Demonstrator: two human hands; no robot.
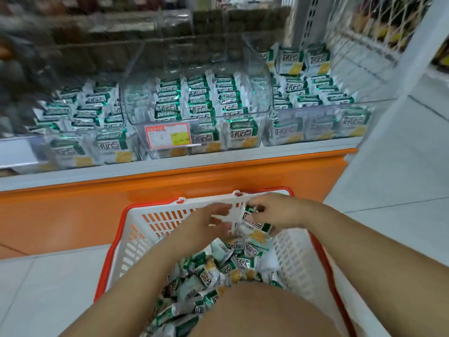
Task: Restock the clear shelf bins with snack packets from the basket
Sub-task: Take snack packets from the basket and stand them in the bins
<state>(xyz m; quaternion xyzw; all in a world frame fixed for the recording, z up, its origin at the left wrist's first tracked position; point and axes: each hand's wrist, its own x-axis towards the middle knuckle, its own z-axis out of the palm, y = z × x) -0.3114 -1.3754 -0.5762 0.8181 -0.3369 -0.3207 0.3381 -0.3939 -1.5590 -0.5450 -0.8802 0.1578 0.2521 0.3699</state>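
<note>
A white basket with an orange rim (pixel 136 229) stands on the floor below me, holding several green-and-white snack packets (pixel 218 266). My right hand (pixel 279 212) grips a small stack of packets (pixel 255 224) over the basket's far end. My left hand (pixel 206 227) is right beside that stack, fingers spread toward it; motion blur hides whether it grips. Three clear shelf bins hold rows of the same packets: a left bin (pixel 80 132), a middle bin (pixel 194 103) and a right bin (pixel 315 93).
The bins stand on a white shelf with an orange base (pixel 170 181). A red price tag (pixel 167 136) hangs on the middle bin's front. A white wire rack (pixel 364 27) rises at the right. My knee (pixel 267 312) covers the basket's near end.
</note>
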